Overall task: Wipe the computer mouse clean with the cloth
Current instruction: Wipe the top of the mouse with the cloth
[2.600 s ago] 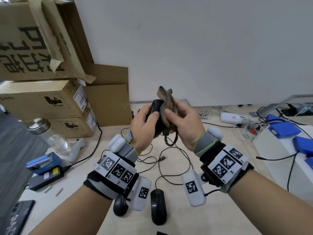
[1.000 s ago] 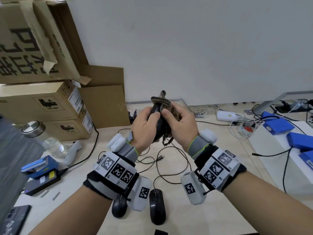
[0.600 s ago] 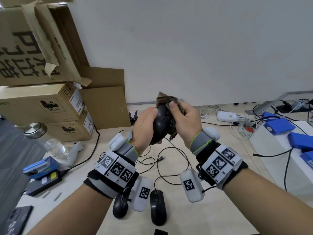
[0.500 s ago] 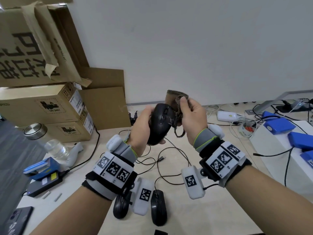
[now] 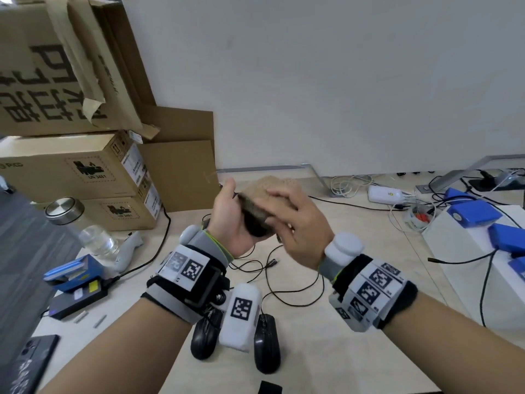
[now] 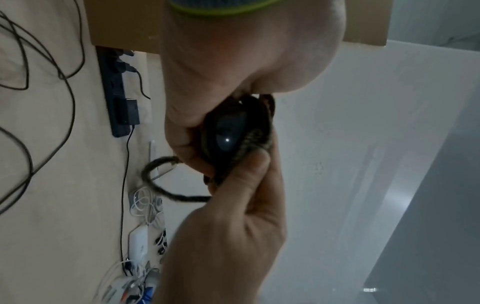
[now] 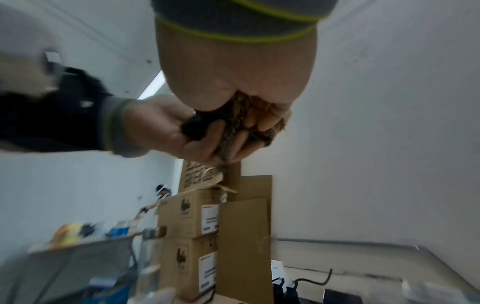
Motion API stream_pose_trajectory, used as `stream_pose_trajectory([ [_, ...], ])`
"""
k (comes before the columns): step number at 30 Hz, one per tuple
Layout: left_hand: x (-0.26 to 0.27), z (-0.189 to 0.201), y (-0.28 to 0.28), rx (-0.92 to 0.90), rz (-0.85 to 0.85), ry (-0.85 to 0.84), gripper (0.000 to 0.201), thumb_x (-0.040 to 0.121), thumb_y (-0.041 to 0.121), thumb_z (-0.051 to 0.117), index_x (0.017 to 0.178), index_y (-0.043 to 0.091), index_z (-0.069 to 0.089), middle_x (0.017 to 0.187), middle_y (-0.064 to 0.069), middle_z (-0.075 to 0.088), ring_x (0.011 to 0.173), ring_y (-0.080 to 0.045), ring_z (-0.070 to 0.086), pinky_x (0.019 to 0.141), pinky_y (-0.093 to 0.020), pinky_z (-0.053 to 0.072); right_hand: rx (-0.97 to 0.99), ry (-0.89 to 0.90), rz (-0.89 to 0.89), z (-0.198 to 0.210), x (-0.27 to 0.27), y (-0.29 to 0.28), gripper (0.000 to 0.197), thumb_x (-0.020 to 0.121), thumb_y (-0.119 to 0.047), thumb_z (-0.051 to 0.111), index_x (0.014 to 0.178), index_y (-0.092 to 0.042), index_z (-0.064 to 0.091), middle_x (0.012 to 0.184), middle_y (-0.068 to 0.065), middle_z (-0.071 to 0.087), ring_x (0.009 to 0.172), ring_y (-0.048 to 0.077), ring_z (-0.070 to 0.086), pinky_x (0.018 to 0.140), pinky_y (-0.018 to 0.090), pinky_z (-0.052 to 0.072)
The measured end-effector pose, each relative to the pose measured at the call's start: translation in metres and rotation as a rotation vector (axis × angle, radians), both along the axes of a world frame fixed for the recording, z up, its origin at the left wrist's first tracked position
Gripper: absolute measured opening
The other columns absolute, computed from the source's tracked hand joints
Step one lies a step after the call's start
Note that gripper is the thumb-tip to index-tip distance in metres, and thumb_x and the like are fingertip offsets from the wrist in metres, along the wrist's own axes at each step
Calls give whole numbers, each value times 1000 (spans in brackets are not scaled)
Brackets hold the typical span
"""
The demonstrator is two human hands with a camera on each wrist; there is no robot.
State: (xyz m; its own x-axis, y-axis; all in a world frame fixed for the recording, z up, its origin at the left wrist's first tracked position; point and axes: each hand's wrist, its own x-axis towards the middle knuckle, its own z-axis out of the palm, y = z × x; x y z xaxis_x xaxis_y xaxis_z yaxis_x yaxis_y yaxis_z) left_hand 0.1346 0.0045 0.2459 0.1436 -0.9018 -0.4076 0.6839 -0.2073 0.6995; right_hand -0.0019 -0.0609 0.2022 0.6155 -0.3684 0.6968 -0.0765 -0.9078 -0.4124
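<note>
A black computer mouse (image 5: 253, 221) is held in the air above the desk, gripped from below by my left hand (image 5: 230, 216). My right hand (image 5: 295, 220) lies over its top and presses a brown woven cloth (image 5: 270, 186) onto it, fingers curled round the cloth. In the left wrist view the glossy mouse (image 6: 227, 131) shows between both hands, the cloth's dark edge (image 6: 255, 135) wraps its side, and a cloth loop (image 6: 155, 181) hangs below. The right wrist view shows the mouse's end (image 7: 194, 126) in the left palm and the bunched cloth (image 7: 237, 119) in my right fingers.
Two more black mice (image 5: 265, 346) (image 5: 203, 341) lie on the desk (image 5: 326, 351) near its front edge, among black cables (image 5: 287, 280). Stacked cardboard boxes (image 5: 71, 166) and a glass bottle (image 5: 85, 231) stand left. Blue boxes (image 5: 474, 214) and a white charger (image 5: 385, 194) are right.
The mouse has been tipped from upright to lying flat in my left hand. My right hand has moved from its side to over its top, spreading the cloth across it.
</note>
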Motion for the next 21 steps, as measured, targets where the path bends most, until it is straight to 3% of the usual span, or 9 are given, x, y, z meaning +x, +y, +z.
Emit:
stream_pose_trajectory([
  [2, -4, 0, 0, 13, -17, -68, 81, 92, 71, 13, 138, 14, 50, 125, -16, 64, 104, -35, 63, 87, -44, 47, 191, -28, -141, 6, 3, -12, 34, 93, -26, 52, 121, -15, 67, 113, 9, 64, 106, 21, 59, 96, 32, 45],
  [4, -4, 1, 2, 23, -7, -105, 80, 93, 71, 14, 136, 13, 50, 119, -18, 64, 89, -34, 63, 78, -40, 48, 444, -67, -250, 12, 6, -22, 28, 92, -27, 53, 110, -20, 73, 93, -8, 70, 89, 6, 61, 83, 29, 47],
  [6, -3, 3, 3, 17, -4, -127, 78, 93, 70, 12, 129, 14, 54, 117, -17, 65, 85, -34, 63, 76, -39, 48, 618, -159, -281, 20, 7, -24, 21, 93, -24, 54, 97, -21, 74, 73, -21, 65, 72, -4, 57, 73, 26, 44],
  [8, -3, 6, 1, 6, 3, -112, 77, 94, 69, 11, 122, 15, 58, 116, -15, 67, 90, -33, 64, 81, -41, 48, 520, -190, -268, 28, 8, -16, 20, 92, -25, 56, 97, -20, 75, 83, -14, 69, 83, 5, 63, 79, 30, 48],
  [11, 1, 10, 0, -22, 27, -6, 87, 94, 69, 11, 115, 4, 64, 116, -19, 68, 104, -33, 66, 94, -44, 47, 106, -44, -62, 24, 12, 9, 27, 87, -27, 61, 106, -14, 74, 109, 5, 69, 98, 25, 63, 95, 31, 44],
  [13, 7, 9, 1, -14, 50, 60, 93, 93, 71, 13, 116, -4, 62, 119, -24, 66, 110, -36, 65, 97, -44, 47, -70, 50, 53, 15, 11, 19, 25, 90, -24, 61, 109, -14, 73, 119, 7, 66, 91, 30, 61, 89, 37, 45],
  [16, 12, 9, 3, -9, 40, 112, 95, 92, 72, 15, 129, -6, 53, 129, -29, 59, 122, -42, 56, 103, -50, 42, -178, 80, 53, 11, 1, 9, 25, 92, -22, 61, 114, -19, 72, 131, 7, 60, 89, 31, 57, 85, 42, 45],
  [19, 10, 7, 1, 29, 18, 3, 86, 93, 70, 11, 119, 6, 61, 112, -17, 69, 100, -31, 65, 84, -41, 49, -46, 36, -76, 15, 0, -5, 34, 91, -21, 57, 123, -17, 67, 124, 12, 60, 107, 29, 57, 96, 39, 42],
  [21, 8, 8, 1, 39, 14, -24, 80, 94, 68, 10, 112, 9, 61, 100, -15, 69, 84, -27, 63, 71, -35, 50, 54, 39, -238, 18, 2, -14, 41, 91, -29, 51, 129, -21, 62, 107, 4, 65, 99, 23, 58, 95, 37, 39],
])
